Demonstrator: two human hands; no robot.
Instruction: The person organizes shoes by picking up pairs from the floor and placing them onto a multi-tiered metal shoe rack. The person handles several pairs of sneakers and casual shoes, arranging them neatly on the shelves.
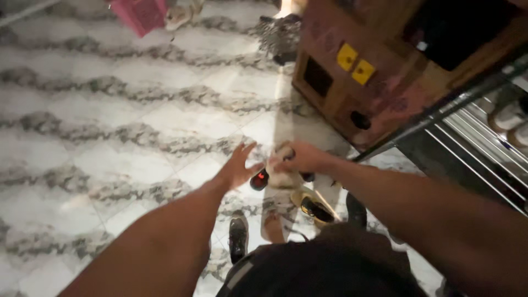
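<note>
Head view: right hand (304, 158) fingers closed around pale shoe (281, 175), held above marble floor (110, 126). Left hand (237, 166) just beside it, fingers spread wide, holding nothing. Below: black shoe (238, 235), yellow-lined shoe (313, 208), more footwear loose on floor. Metal shoe rack (473, 148) at right, pairs already on it. Wooden cabinet (379, 71) behind. Progress: one shoe lifted, not yet placed; several left on floor.

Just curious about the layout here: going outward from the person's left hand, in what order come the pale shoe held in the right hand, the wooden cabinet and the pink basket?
From the left hand:
1. Pale shoe, just right of it, gripped by the right hand.
2. Wooden cabinet, farther up and right.
3. Pink basket, farthest, at the top edge.
</note>
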